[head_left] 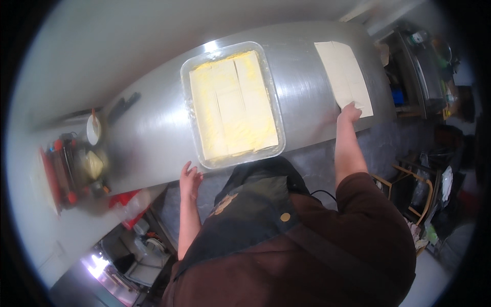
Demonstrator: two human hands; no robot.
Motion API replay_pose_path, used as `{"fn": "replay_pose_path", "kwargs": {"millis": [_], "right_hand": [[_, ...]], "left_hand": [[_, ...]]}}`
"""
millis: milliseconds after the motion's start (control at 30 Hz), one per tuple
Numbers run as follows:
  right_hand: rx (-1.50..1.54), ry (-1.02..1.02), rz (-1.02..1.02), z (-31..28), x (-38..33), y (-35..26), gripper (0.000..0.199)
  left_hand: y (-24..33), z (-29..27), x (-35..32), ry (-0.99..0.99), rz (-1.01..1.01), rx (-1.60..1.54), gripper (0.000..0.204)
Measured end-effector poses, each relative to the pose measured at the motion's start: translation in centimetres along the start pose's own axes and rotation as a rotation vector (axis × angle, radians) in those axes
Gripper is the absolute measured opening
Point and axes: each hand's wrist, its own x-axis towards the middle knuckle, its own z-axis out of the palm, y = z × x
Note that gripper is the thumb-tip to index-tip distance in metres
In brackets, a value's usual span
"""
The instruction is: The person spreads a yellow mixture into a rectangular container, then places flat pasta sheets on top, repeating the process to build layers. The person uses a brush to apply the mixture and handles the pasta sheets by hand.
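Observation:
My right hand [350, 111] is closed on the near end of a long, pale dough sheet [341, 69] lying flat on the right of the metal table. Faint lines run lengthwise down that sheet, and its near edge looks slightly bunched at my fingers. In front of my body stands a clear rectangular tray [281, 134] with rounded corners. Pale flat dough strips [232, 107] lie side by side in it, with yellow powder scattered over them and along the edges. My left hand [191, 180] hovers just off the tray's near left corner, empty, fingers apart.
The steel table [302, 77] stretches left and right. Toward its left end are a dark long-handled tool [123, 106], a white bowl [93, 129] and a red-and-black device [64, 169]. A wooden-armed chair [409, 192] stands at the right, below a dark shelf unit [427, 71].

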Motion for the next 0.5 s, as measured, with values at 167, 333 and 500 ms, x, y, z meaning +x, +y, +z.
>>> {"fn": "replay_pose_path", "kwargs": {"millis": [167, 333, 500], "right_hand": [[0.030, 0.023, -0.378, 0.4, 0.1, -5.5, 0.035], [0.033, -0.253, -1.199, -5.8, -6.6, -17.0, 0.029], [0.294, -0.958, -1.094, -12.8, -13.4, -24.9, 0.025]], "left_hand": [[1.6, -2.9, 0.9, 0.002, 0.076, 0.083, 0.045], [4.2, -0.3, 1.1, -0.100, 0.204, 0.188, 0.041], [7.8, 3.6, 1.7, -0.335, 0.435, 0.330, 0.053]]}}
